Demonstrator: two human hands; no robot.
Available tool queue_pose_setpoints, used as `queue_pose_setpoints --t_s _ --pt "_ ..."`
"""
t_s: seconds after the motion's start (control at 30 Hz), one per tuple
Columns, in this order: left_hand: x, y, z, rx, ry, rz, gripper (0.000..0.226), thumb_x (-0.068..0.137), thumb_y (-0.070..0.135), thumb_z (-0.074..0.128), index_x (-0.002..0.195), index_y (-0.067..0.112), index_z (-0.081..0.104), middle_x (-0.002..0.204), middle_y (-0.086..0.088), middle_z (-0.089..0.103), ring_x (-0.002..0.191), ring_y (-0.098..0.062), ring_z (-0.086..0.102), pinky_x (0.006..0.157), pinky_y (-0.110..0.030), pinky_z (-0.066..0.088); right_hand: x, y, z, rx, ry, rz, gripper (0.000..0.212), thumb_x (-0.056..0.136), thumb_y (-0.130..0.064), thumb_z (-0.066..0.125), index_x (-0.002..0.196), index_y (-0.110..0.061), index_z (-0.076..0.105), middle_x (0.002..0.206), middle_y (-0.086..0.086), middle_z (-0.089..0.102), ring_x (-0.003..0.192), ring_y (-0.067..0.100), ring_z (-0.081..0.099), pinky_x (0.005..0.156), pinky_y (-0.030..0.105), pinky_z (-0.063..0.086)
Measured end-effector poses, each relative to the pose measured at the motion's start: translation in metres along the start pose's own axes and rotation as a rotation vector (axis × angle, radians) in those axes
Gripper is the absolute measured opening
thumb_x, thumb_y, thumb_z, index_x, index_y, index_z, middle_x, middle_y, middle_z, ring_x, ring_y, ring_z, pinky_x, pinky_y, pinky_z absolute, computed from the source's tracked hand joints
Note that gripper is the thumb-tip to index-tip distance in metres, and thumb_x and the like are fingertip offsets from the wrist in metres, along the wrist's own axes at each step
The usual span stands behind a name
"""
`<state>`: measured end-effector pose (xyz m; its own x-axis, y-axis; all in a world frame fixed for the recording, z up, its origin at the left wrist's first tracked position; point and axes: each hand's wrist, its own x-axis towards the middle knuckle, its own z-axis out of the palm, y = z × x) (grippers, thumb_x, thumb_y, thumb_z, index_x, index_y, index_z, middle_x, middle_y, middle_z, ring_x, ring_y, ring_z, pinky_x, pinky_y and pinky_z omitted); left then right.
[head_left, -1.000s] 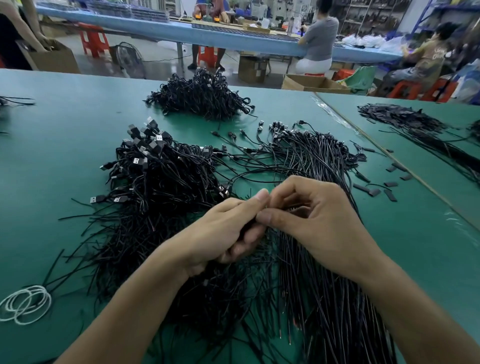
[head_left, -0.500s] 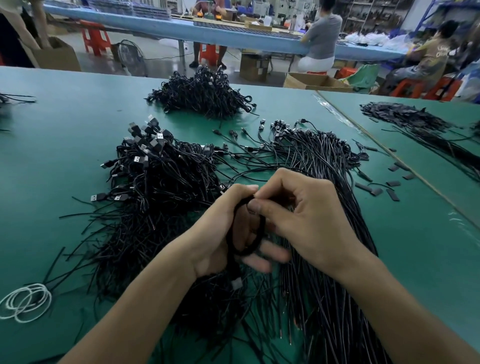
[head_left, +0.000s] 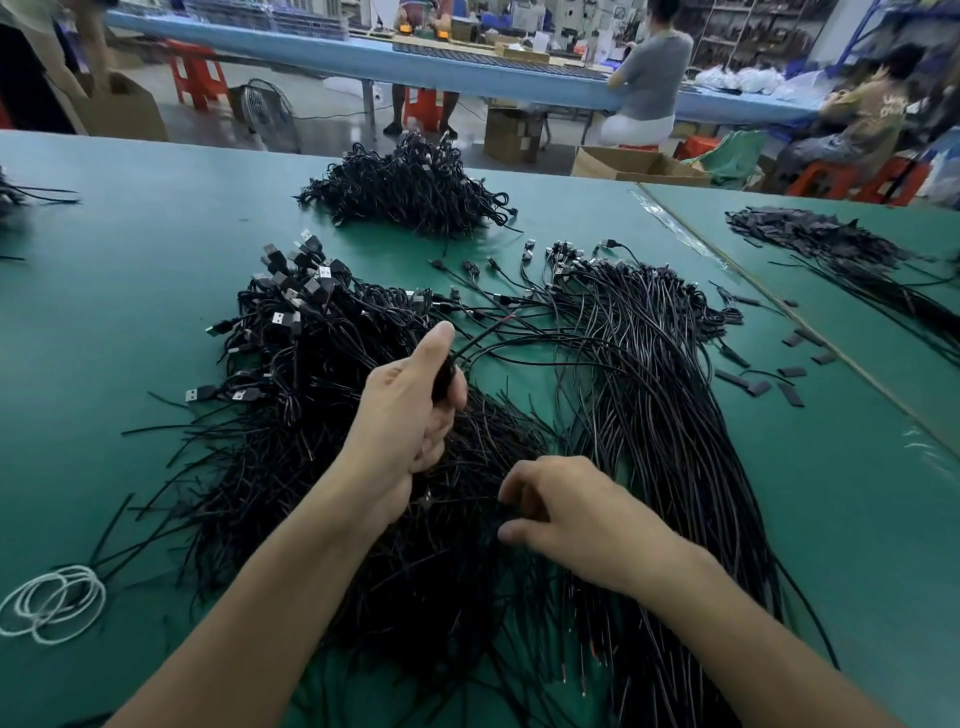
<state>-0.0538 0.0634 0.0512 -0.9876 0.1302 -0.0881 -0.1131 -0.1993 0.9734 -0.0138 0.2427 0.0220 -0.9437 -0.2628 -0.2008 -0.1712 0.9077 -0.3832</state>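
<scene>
A big spread of loose black USB cables covers the green table in front of me. My left hand is raised over the heap and grips a coiled black cable, whose free ends trail off to the right. My right hand is lower, near the middle of the pile, with thumb and fingers pinching black wires there. A second fan of straighter cables lies to the right.
A bundled heap of cables sits at the back. White tie loops lie at front left. Small black sleeve pieces are scattered at right, beyond a table seam. Several people sit at a blue bench behind.
My hands, joined around a cable loop before, have separated. The left has risen and moved away with the coiled cable; the right has dropped toward me into the pile.
</scene>
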Motion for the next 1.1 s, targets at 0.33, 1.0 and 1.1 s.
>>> queue_pose_setpoints --t_s 0.33,1.0,1.1 --pt "0.001 -0.002 0.003 -0.029 0.055 0.017 0.074 0.1 0.064 0.029 0.045 0.022 0.057 0.044 0.008 0.03 0.034 -0.007 0.02 0.032 -0.02 0.016 -0.002 -0.008 0.005 -0.061 0.137 -0.085 0.009 0.099 -0.037 0.056 0.097 -0.03 0.061 0.098 -0.013 0.056 0.095 0.014 0.056 0.082 0.037 0.051" --pt "-0.002 0.001 0.008 -0.046 0.119 0.071 0.063 0.103 0.043 0.046 0.046 0.021 0.064 0.042 0.009 0.028 0.038 -0.009 0.019 0.04 -0.027 0.012 -0.003 -0.02 0.006 -0.087 0.135 0.08 0.021 0.097 -0.041 0.058 0.095 -0.024 0.069 0.096 -0.008 0.063 0.086 0.017 0.065 0.079 0.039 0.058" --pt "-0.003 0.001 0.009 -0.08 0.087 0.047 0.066 0.105 0.044 0.039 0.048 0.021 0.063 0.044 0.008 0.028 0.038 -0.009 0.018 0.041 -0.027 0.01 -0.006 -0.021 -0.002 -0.091 0.199 0.095 0.02 0.097 -0.038 0.06 0.096 -0.022 0.071 0.094 -0.005 0.067 0.084 0.017 0.067 0.078 0.038 0.059"
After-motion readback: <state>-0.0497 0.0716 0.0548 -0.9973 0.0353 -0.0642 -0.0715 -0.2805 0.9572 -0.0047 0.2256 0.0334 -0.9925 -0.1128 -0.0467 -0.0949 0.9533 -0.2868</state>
